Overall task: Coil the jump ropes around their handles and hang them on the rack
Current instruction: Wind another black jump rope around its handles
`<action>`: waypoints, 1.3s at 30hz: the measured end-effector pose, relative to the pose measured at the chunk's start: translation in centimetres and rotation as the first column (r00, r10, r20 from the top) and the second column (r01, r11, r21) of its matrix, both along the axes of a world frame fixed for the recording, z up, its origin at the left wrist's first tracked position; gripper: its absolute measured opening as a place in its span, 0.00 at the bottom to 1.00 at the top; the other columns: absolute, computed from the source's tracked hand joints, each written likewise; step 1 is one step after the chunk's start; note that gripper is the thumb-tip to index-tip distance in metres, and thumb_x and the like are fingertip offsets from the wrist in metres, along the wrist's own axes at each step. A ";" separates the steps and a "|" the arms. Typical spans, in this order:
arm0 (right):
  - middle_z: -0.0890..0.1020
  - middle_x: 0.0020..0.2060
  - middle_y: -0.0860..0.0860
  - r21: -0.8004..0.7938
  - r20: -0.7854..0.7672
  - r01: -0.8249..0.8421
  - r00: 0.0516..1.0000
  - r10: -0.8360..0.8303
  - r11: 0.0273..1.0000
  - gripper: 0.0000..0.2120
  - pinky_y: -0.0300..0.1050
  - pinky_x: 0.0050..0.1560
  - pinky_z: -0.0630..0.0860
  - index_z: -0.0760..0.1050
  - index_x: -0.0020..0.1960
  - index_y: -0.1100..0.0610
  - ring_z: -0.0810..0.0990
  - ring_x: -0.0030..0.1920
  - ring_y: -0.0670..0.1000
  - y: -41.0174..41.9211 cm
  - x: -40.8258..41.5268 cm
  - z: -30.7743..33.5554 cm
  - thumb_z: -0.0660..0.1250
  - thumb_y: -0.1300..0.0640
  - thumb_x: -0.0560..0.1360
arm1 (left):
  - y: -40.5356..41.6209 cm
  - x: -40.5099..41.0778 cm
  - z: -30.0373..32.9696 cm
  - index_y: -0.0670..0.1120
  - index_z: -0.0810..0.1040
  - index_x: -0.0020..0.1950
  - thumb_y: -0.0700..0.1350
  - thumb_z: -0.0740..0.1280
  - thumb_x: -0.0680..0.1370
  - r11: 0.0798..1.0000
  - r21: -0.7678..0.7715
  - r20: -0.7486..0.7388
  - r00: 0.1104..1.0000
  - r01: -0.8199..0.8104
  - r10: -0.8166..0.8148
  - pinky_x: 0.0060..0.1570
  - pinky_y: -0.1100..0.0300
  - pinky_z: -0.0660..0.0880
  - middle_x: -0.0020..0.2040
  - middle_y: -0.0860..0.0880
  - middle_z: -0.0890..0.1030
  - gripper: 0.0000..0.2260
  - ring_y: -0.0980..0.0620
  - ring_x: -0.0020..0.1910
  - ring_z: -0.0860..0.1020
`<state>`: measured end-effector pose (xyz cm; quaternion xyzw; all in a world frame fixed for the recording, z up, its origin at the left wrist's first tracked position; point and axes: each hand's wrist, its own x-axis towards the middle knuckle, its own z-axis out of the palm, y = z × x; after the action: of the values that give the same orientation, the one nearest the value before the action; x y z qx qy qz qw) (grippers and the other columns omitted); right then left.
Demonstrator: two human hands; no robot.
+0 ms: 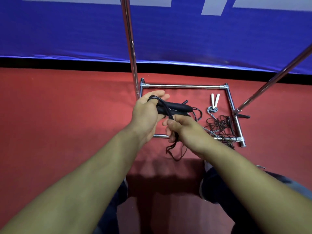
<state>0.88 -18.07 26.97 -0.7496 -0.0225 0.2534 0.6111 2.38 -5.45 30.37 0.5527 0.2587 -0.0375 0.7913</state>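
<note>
Above the rack base (184, 86), left hand (148, 114) clutches the black handles (175, 107) together, right hand (182, 127) pinches the black cord (164, 107) just beside them. Slack dangles near; lose tension and that loop could slide off the handles.

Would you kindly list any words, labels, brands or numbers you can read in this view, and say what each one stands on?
No text can be read here.
Blue banner: pale shapes run along its top edge, cropped by the frame, so no letter can be made out.
Black handles in the left hand: no marking shows.
White handles on the floor: no marking shows.
</note>
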 end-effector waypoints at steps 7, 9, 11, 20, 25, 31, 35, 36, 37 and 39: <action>0.65 0.28 0.48 0.355 -0.479 0.425 0.847 -0.228 0.833 0.19 0.42 0.32 0.64 0.77 0.49 0.50 0.60 0.27 0.47 1.5 0.0 0.4 0.62 0.36 0.76 | 0.0 -0.3 -0.2 0.39 0.77 0.51 0.35 0.56 0.83 0.971 -0.226 -0.047 0.997 -0.078 0.069 0.50 0.44 0.81 0.50 0.41 0.84 0.10 0.37 0.50 0.83; 0.61 0.27 0.47 0.424 -0.509 0.512 0.817 -0.271 0.747 0.17 0.42 0.33 0.63 0.77 0.47 0.49 0.57 0.26 0.46 1.7 0.0 0.2 0.64 0.36 0.74 | -0.5 -0.6 -0.3 0.39 0.76 0.50 0.35 0.57 0.82 0.970 -0.236 -0.040 0.998 -0.055 0.047 0.54 0.44 0.80 0.48 0.41 0.84 0.09 0.39 0.47 0.83; 0.58 0.24 0.46 0.481 -0.513 0.583 0.793 -0.329 0.655 0.13 0.42 0.33 0.61 0.78 0.46 0.50 0.55 0.25 0.46 1.7 0.1 0.1 0.65 0.40 0.75 | -1.0 -0.8 -0.4 0.40 0.76 0.48 0.35 0.56 0.82 0.975 -0.220 0.000 1.000 -0.028 0.028 0.54 0.47 0.81 0.46 0.42 0.84 0.09 0.42 0.47 0.84; 0.65 0.16 0.46 0.483 -0.514 0.642 0.759 -0.401 0.596 0.14 0.40 0.31 0.60 0.75 0.40 0.54 0.61 0.19 0.44 0.7 0.7 1.8 0.63 0.47 0.80 | -1.7 -1.5 -0.5 0.43 0.76 0.49 0.46 0.64 0.78 0.975 -0.103 0.090 0.978 0.194 -0.186 0.34 0.57 0.73 0.43 0.42 0.80 0.06 0.46 0.39 0.77; 0.56 0.20 0.46 0.460 -0.494 0.592 0.790 -0.363 0.662 0.17 0.42 0.30 0.58 0.77 0.35 0.52 0.55 0.21 0.45 0.9 0.3 1.0 0.65 0.45 0.78 | -1.2 -1.1 -1.7 0.45 0.74 0.45 0.59 0.55 0.83 0.862 0.492 0.080 0.980 0.121 -0.183 0.32 0.53 0.76 0.36 0.43 0.82 0.20 0.50 0.27 0.78; 0.72 0.27 0.52 0.426 -0.214 0.228 0.966 -0.148 0.876 0.18 0.49 0.36 0.72 0.74 0.42 0.60 0.69 0.29 0.50 1.1 -0.1 1.4 0.61 0.45 0.78 | 0.5 0.0 -1.1 0.48 0.72 0.38 0.51 0.57 0.84 0.835 0.542 0.157 0.988 -0.094 0.009 0.26 0.60 0.70 0.34 0.47 0.78 0.16 0.52 0.21 0.75; 0.83 0.42 0.45 -0.008 0.251 -0.121 0.960 0.119 0.993 0.03 0.49 0.52 0.77 0.78 0.50 0.55 0.80 0.45 0.45 0.3 -0.6 0.5 0.67 0.56 0.78 | 1.4 0.0 -0.1 0.48 0.76 0.46 0.43 0.57 0.83 0.913 0.403 0.138 0.990 -0.063 0.007 0.19 0.66 0.65 0.38 0.44 0.76 0.10 0.54 0.19 0.71; 0.84 0.46 0.44 -0.155 0.364 -0.143 0.911 0.191 0.977 0.03 0.46 0.55 0.76 0.79 0.51 0.54 0.81 0.49 0.44 0.2 -0.8 -0.3 0.67 0.59 0.78 | 1.4 -0.2 0.1 0.48 0.76 0.47 0.42 0.57 0.83 0.926 0.377 0.144 0.989 -0.021 -0.036 0.19 0.66 0.65 0.37 0.44 0.75 0.10 0.54 0.19 0.70; 0.84 0.49 0.46 -0.311 0.503 -0.094 0.829 0.247 0.946 0.04 0.45 0.57 0.74 0.79 0.52 0.55 0.81 0.51 0.47 0.0 -1.1 -0.9 0.67 0.59 0.78 | 1.4 -0.5 0.2 0.48 0.77 0.48 0.41 0.57 0.83 0.931 0.365 0.151 0.984 0.034 -0.096 0.18 0.66 0.64 0.35 0.45 0.74 0.10 0.54 0.18 0.69; 0.84 0.48 0.58 -0.515 0.688 0.141 0.656 0.310 0.846 0.06 0.43 0.54 0.70 0.80 0.52 0.61 0.82 0.50 0.55 -0.3 -0.9 -1.8 0.67 0.60 0.76 | 1.2 -1.1 0.6 0.47 0.78 0.51 0.40 0.57 0.83 0.905 0.389 0.162 0.954 0.172 -0.251 0.18 0.67 0.63 0.31 0.48 0.74 0.10 0.54 0.18 0.69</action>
<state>0.00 -18.34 25.13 -0.9209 -0.2386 -0.0531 0.3036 1.28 -4.21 30.94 0.7178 0.1148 -0.0159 0.6865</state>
